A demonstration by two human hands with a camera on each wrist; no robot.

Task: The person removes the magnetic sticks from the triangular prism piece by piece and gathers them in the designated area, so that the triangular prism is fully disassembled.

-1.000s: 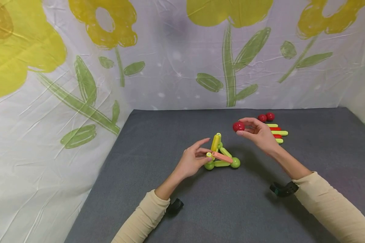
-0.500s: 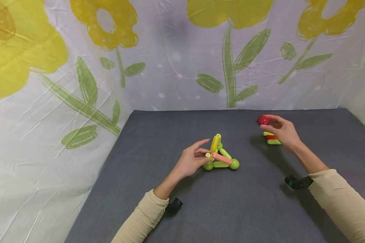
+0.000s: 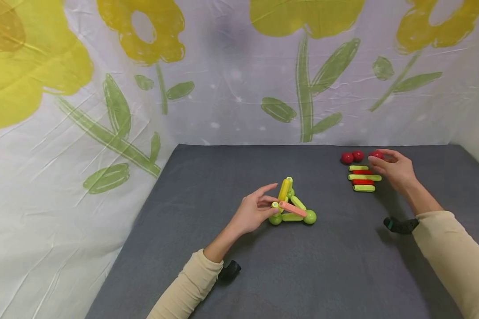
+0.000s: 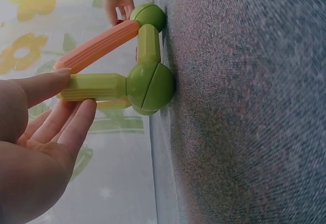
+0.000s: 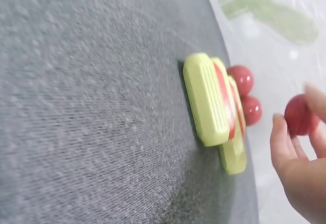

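The right hand (image 3: 395,170) pinches a glossy red plastic ball (image 3: 376,155) between curled fingertips (image 5: 283,132), just beside two more red balls (image 3: 352,157) and a row of green and red ribbed sticks (image 3: 363,178). The left hand (image 3: 252,213) pinches a green ribbed stick (image 4: 94,87) of the stick-and-ball frame (image 3: 291,206) on the grey felt mat (image 3: 303,274).
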